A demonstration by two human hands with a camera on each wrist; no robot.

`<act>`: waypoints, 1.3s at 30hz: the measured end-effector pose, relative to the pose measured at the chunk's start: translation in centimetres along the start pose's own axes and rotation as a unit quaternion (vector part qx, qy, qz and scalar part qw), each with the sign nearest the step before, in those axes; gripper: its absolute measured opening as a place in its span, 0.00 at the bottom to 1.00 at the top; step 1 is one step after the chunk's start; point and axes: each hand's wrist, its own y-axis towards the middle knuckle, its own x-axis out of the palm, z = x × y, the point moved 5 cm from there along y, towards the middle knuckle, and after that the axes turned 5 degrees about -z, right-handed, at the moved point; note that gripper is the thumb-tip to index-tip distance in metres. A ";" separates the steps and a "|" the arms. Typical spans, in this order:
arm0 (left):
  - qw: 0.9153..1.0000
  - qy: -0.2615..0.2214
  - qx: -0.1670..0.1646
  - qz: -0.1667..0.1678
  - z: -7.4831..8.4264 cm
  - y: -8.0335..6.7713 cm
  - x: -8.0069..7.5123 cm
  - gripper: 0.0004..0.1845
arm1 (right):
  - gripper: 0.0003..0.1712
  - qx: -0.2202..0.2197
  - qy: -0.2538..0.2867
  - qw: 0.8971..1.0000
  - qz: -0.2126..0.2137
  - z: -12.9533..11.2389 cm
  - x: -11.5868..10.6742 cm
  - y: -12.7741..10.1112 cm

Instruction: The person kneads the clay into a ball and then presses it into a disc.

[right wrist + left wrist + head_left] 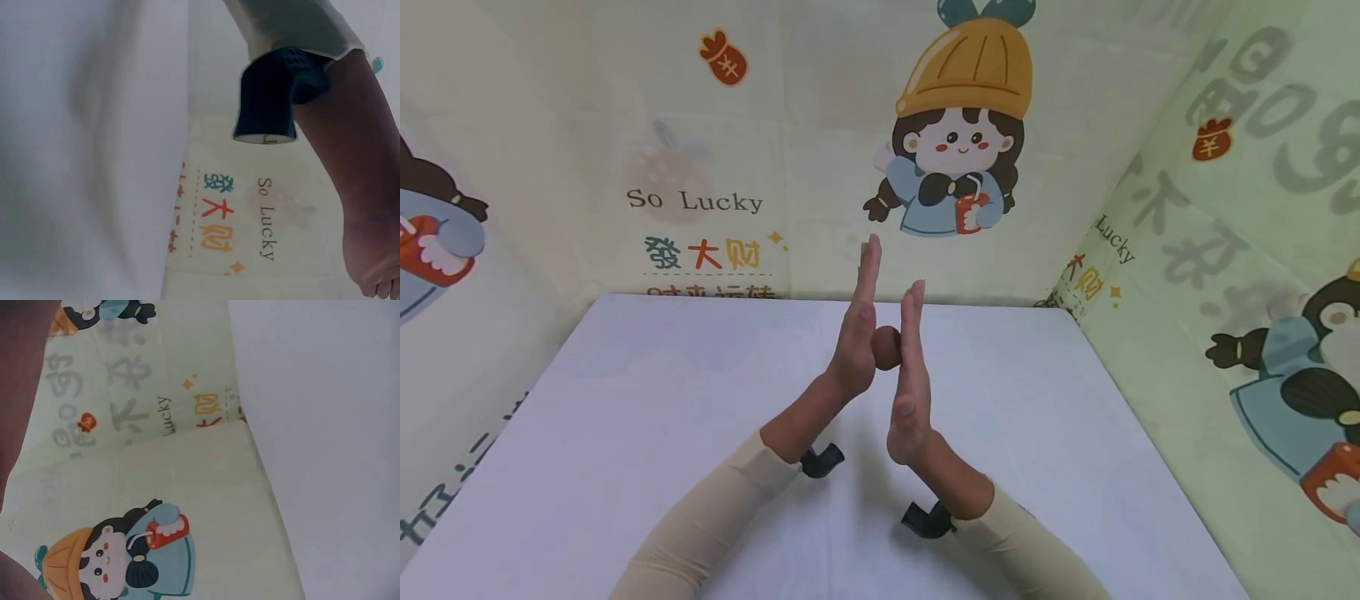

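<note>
Currently, a brown ball (887, 348) sits between a person's left hand (856, 340) and right hand (913, 383), touching both, with the fingers of each stretched straight and neither curled round it, above a white table (1037, 400); the lift looks complete and the ball securely caught, judging by the pose, while parting the hands and freeing it appear not yet done

Head view: my right hand (913, 383) hid one side of the brown ball (885, 347); the lower edge cropped both my sleeves (711, 517); the table (1037, 400) concealed the lowest characters' (711, 292) bases. Right-wrist view: the corner truncated my left hand (374, 256).
</note>
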 end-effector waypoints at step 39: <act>0.997 0.013 -0.005 -0.076 2.7 -2.8 4.2 0.48 | 0.57 0.033 0.015 0.999 0.018 1.7 -3.7 2.4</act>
